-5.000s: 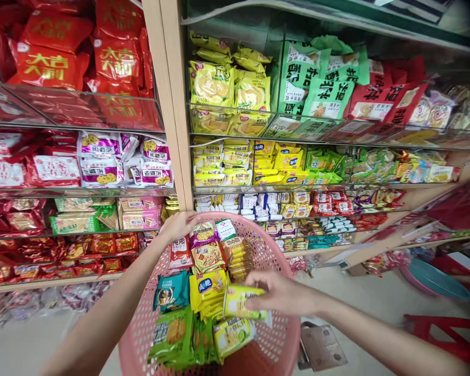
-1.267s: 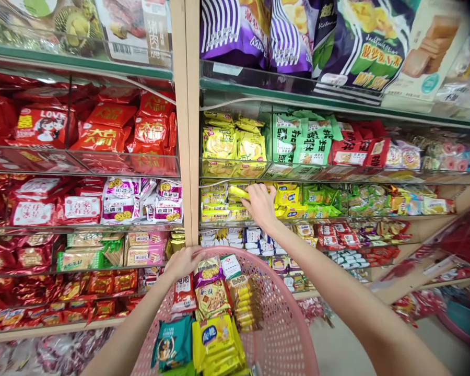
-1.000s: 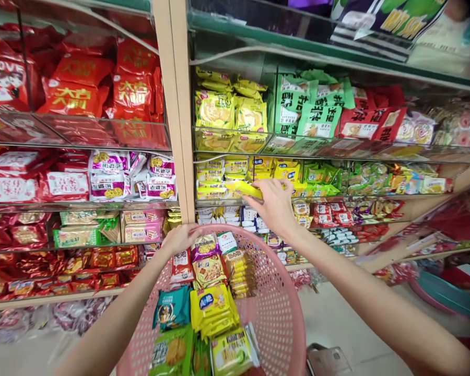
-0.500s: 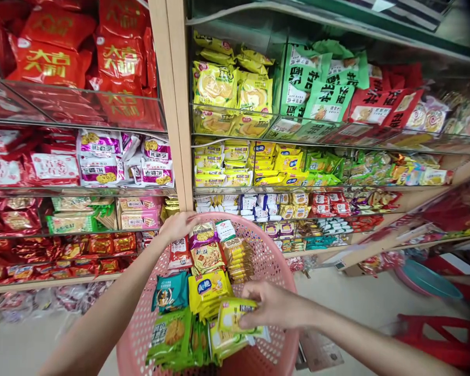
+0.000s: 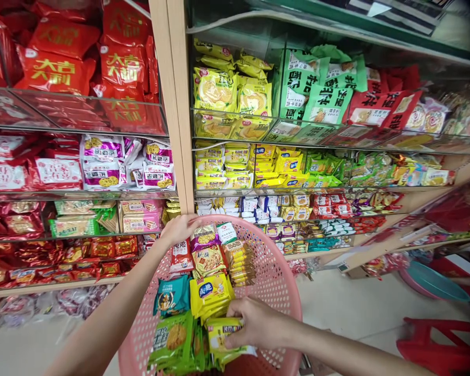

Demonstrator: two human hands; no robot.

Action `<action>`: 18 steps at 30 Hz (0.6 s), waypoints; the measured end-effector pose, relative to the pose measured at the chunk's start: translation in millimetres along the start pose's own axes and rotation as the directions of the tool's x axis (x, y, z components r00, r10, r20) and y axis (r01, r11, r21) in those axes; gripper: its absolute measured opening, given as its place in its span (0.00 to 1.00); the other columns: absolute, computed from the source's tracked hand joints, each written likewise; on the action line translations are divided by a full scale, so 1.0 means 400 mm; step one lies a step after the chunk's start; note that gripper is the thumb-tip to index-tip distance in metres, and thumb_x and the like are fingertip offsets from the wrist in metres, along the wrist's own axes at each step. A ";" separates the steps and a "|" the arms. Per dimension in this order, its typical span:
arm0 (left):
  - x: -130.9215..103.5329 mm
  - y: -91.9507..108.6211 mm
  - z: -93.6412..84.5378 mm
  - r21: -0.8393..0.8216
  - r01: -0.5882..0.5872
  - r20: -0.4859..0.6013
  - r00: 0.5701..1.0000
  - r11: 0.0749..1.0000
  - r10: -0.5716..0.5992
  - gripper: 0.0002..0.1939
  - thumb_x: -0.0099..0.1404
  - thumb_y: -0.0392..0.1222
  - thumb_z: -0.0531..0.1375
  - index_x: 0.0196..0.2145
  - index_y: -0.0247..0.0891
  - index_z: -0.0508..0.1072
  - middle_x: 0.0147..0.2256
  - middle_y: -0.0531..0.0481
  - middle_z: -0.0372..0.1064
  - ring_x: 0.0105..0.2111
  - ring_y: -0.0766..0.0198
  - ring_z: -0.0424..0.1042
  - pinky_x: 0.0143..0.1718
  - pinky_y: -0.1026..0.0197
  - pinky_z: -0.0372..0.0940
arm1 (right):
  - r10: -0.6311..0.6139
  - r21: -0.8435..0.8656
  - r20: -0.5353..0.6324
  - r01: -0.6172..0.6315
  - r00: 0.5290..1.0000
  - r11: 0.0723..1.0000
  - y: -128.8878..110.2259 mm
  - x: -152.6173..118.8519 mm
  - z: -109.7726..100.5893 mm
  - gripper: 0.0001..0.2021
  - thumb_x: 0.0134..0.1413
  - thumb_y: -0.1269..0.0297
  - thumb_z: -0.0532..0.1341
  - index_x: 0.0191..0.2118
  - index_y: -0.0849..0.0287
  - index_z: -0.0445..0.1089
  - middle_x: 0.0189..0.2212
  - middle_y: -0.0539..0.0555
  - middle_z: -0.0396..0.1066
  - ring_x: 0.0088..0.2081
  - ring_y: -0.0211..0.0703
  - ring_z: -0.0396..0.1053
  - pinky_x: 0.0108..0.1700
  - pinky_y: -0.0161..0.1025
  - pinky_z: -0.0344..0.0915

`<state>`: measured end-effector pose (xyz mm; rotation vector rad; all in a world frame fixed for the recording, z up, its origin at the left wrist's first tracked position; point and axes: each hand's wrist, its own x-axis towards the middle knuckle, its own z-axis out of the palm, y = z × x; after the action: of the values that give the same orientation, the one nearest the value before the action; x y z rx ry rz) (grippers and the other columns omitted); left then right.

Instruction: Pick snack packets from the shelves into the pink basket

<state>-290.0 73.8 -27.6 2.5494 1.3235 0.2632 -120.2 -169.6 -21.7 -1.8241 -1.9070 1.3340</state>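
Observation:
My left hand (image 5: 183, 227) is wrapped over the far rim of a pink perforated plastic basket (image 5: 285, 271). Inside the basket, my right hand (image 5: 256, 322) pinches a yellow lemon snack packet (image 5: 221, 334) between thumb and fingers, at the front right of the heap. Left of it lie green cookie packets (image 5: 172, 337), and just behind, a stack of yellow packets (image 5: 211, 292). A teal packet (image 5: 172, 295), a red-and-white packet (image 5: 180, 257), a purple packet (image 5: 204, 236) and brown-and-yellow packets (image 5: 241, 263) lie further back. My right fingers hide part of the held packet.
Shelves with clear-fronted bins of wrapped snacks rise ahead, split by a wooden upright (image 5: 176, 104). Lemon packets (image 5: 215, 94) sit in an upper bin. On the floor at right are a red stool (image 5: 434, 342) and a blue basin (image 5: 434, 282).
My right hand has moved down and slightly left with the lemon packet, bringing it onto the similar yellow packets in the basket. My left hand stays on the rim.

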 end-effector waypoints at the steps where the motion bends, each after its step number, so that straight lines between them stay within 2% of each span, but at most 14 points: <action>1: 0.000 0.001 -0.001 0.001 0.002 0.001 1.000 1.000 -0.002 0.28 0.63 0.63 0.39 0.47 0.52 0.70 0.43 0.53 0.73 0.42 0.54 0.71 0.39 0.58 0.64 | 0.000 -0.014 -0.001 0.000 1.000 1.000 0.001 0.002 0.001 0.15 0.32 0.56 0.69 0.29 0.59 0.70 0.24 0.44 0.65 0.27 0.34 0.59 0.26 0.30 0.48; 8: 0.000 0.003 -0.001 -0.015 0.024 0.011 1.000 1.000 -0.024 0.29 0.62 0.64 0.39 0.48 0.51 0.69 0.43 0.51 0.73 0.42 0.52 0.71 0.39 0.56 0.64 | 0.044 -0.038 -0.053 -0.046 0.998 0.998 0.003 -0.006 -0.007 0.16 0.35 0.58 0.68 0.33 0.57 0.71 0.30 0.48 0.70 0.33 0.39 0.64 0.30 0.31 0.52; 13: -0.002 0.006 -0.003 0.004 0.038 0.009 0.999 0.999 -0.038 0.29 0.62 0.64 0.39 0.49 0.51 0.68 0.43 0.50 0.73 0.43 0.52 0.71 0.40 0.56 0.64 | 0.009 -0.067 -0.124 -0.017 0.992 0.998 0.002 -0.036 -0.023 0.16 0.41 0.61 0.66 0.39 0.57 0.69 0.40 0.52 0.69 0.43 0.44 0.64 0.41 0.34 0.57; 16: -0.003 0.008 -0.005 -0.001 0.045 0.017 0.999 0.999 -0.045 0.29 0.62 0.64 0.39 0.49 0.51 0.69 0.43 0.50 0.73 0.42 0.53 0.71 0.40 0.57 0.64 | -0.029 -0.154 -0.139 0.007 0.990 0.988 0.001 -0.053 -0.026 0.15 0.45 0.63 0.64 0.42 0.57 0.67 0.44 0.53 0.68 0.46 0.45 0.64 0.45 0.36 0.58; 18: -0.004 0.010 -0.006 -0.005 0.052 0.021 0.998 0.999 -0.052 0.29 0.62 0.64 0.39 0.49 0.50 0.69 0.43 0.50 0.73 0.42 0.53 0.71 0.40 0.57 0.64 | -0.051 -0.237 -0.144 0.016 0.988 0.971 0.004 -0.062 -0.019 0.19 0.44 0.61 0.65 0.44 0.58 0.66 0.46 0.55 0.66 0.48 0.49 0.63 0.47 0.39 0.58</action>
<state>-288.6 70.7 -24.2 2.5020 1.3766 0.2293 -108.3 -187.8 -7.8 -1.9266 -2.0790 0.9642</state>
